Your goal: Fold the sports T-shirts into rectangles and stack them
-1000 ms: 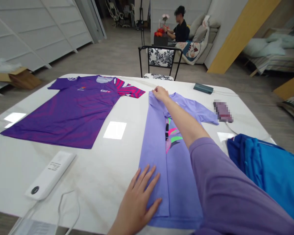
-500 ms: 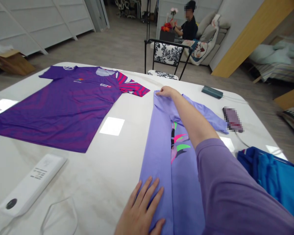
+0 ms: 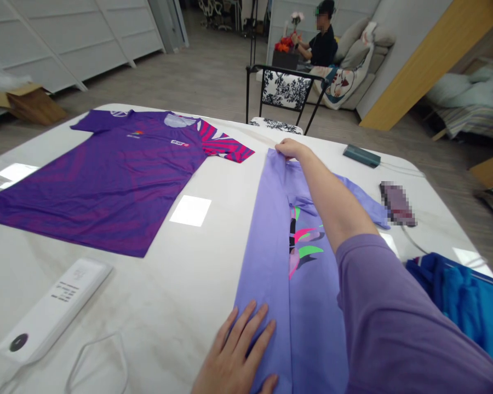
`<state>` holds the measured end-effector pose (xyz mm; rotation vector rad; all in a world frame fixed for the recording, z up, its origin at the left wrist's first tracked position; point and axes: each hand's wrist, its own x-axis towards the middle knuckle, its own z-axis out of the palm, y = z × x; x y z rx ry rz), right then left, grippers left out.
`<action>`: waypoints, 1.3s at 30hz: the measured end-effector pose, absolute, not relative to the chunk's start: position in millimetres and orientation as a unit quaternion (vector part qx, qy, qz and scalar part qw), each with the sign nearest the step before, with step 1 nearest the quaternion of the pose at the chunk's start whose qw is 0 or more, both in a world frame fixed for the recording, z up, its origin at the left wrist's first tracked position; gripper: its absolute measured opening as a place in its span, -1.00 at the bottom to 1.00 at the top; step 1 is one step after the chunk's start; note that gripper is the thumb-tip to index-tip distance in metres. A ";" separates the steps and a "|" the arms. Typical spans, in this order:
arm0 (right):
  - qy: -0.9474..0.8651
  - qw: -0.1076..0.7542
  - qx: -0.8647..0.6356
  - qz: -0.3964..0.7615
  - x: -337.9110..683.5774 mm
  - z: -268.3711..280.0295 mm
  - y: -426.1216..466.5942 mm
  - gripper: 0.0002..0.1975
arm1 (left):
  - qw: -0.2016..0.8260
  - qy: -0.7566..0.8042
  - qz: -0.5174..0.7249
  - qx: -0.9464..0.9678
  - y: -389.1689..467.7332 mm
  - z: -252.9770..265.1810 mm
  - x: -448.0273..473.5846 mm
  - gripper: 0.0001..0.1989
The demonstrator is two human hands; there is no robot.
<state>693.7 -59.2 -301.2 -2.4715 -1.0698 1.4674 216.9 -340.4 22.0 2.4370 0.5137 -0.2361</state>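
The lavender shirt [image 3: 263,246] is spread on the white table [image 3: 181,295] beneath the fingers of both hands, with its left side folded over lengthwise; its far corner is pinched narrowly by the right hand [image 3: 292,149], while the near part of the fold is covered by the left hand [image 3: 240,350], whose fingers are laid flat and somewhat spread. Left of the right fingers a purple jersey [image 3: 107,175] is laid out, and left of the left fingers a white device [image 3: 57,306] is placed.
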 end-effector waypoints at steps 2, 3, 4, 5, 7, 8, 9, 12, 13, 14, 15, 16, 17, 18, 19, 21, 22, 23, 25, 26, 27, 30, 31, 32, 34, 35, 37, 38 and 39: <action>-0.315 0.025 -0.804 0.504 687.6 -303.1 -55.1 -0.63 | 0.313 0.188 -0.088 0.927 -341.6 20.0 215.4 -0.25; -0.307 0.016 -0.806 0.506 683.9 -304.6 -52.3 -0.57 | 0.308 0.187 -0.089 0.929 -342.2 19.1 214.8 -0.26; -0.309 0.005 -0.807 0.503 680.3 -306.6 -49.2 -0.52 | 0.299 0.184 -0.088 0.932 -342.7 18.2 214.1 -0.27; -0.320 -0.007 -0.807 0.496 676.8 -309.3 -46.2 -0.50 | 0.288 0.181 -0.085 0.936 -343.1 17.3 213.4 -0.27; -0.348 -0.022 -0.802 0.484 671.2 -316.6 -41.2 -0.57 | 0.268 0.177 -0.081 0.944 -343.8 15.6 211.9 -0.24; -0.356 -0.020 -0.802 0.480 669.4 -321.2 -39.6 -0.64 | 0.260 0.176 -0.079 0.946 -344.2 14.8 211.1 -0.22; -0.356 -0.012 -0.806 0.473 668.1 -326.3 -38.8 -0.70 | 0.255 0.177 -0.079 0.947 -344.8 14.0 210.3 -0.20; -0.340 0.029 -0.836 0.429 667.0 -340.9 -42.3 -0.75 | 0.247 0.178 -0.086 0.949 -347.1 12.2 208.5 -0.16; -0.339 0.041 -0.846 0.409 666.8 -344.3 -45.1 -0.75 | 0.245 0.178 -0.088 0.949 -348.0 12.0 208.3 -0.15; -0.344 0.051 -0.852 0.390 666.2 -346.5 -48.6 -0.76 | 0.242 0.178 -0.090 0.949 -348.7 12.2 208.4 -0.14; -0.353 0.056 -0.855 0.376 665.0 -347.0 -52.3 -0.76 | 0.240 0.180 -0.091 0.950 -349.3 12.7 208.7 -0.13; -0.365 0.057 -0.855 0.364 663.2 -345.5 -56.2 -0.77 | 0.239 0.182 -0.092 0.949 -349.6 13.6 209.3 -0.13; -0.378 0.055 -0.855 0.351 660.7 -342.0 -60.2 -0.78 | 0.240 0.185 -0.092 0.949 -349.4 15.0 210.2 -0.12; -0.392 0.053 -0.856 0.333 657.8 -336.2 -64.2 -0.77 | 0.243 0.188 -0.093 0.947 -348.6 17.0 211.2 -0.11; -0.405 0.053 -0.858 0.310 655.0 -328.3 -68.7 -0.75 | 0.249 0.189 -0.095 0.945 -347.3 19.6 212.3 -0.09; -0.424 0.058 -0.865 0.262 651.3 -306.7 -80.4 -0.68 | 0.266 0.188 -0.104 0.940 -343.6 26.3 214.7 -0.04; -0.433 0.059 -0.865 0.246 651.4 -293.5 -88.7 -0.64 | 0.275 0.187 -0.112 0.936 -341.5 30.2 215.9 -0.03; -0.442 0.054 -0.863 0.240 653.4 -279.4 -99.1 -0.62 | 0.284 0.187 -0.120 0.933 -339.7 34.4 217.0 -0.02; -0.454 0.019 -0.855 0.252 663.5 -250.7 -127.2 -0.63 | 0.296 0.190 -0.128 0.927 -337.9 42.8 218.8 -0.02; -0.452 -0.010 -0.853 0.262 671.2 -237.2 -144.3 -0.64 | 0.299 0.193 -0.128 0.926 -338.3 46.9 219.3 -0.02; -0.442 -0.044 -0.854 0.272 680.3 -224.8 -162.6 -0.64 | 0.303 0.195 -0.126 0.924 -339.5 50.8 219.6 -0.02; -0.375 -0.146 -0.859 0.315 708.4 -197.5 -216.1 -0.56 | 0.319 0.195 -0.122 0.919 -347.4 61.3 218.0 -0.04; -0.354 -0.166 -0.859 0.331 715.9 -191.7 -230.8 -0.55 | 0.325 0.193 -0.123 0.918 -350.8 64.3 216.7 -0.05; -0.339 -0.173 -0.858 0.344 721.6 -187.4 -243.0 -0.56 | 0.330 0.191 -0.124 0.916 -354.2 66.9 215.2 -0.06; -0.331 -0.151 -0.861 0.356 727.9 -182.0 -259.6 -0.65 | 0.332 0.190 -0.126 0.915 -360.2 71.0 212.0 -0.07; -0.332 -0.129 -0.864 0.356 728.8 -180.3 -264.4 -0.72 | 0.331 0.190 -0.127 0.915 -362.5 72.5 210.6 -0.08; -0.336 -0.087 -0.868 0.355 728.6 -177.3 -269.2 -0.83 | 0.328 0.197 -0.127 0.915 -365.3 74.5 208.7 -0.09; -0.336 -0.070 -0.870 0.354 728.4 -175.6 -270.2 -0.86 | 0.328 0.201 -0.126 0.914 -365.8 75.2 208.4 -0.09; -0.332 -0.053 -0.874 0.351 728.6 -173.5 -271.1 -0.88 | 0.330 0.204 -0.126 0.913 -365.8 75.8 208.5 -0.09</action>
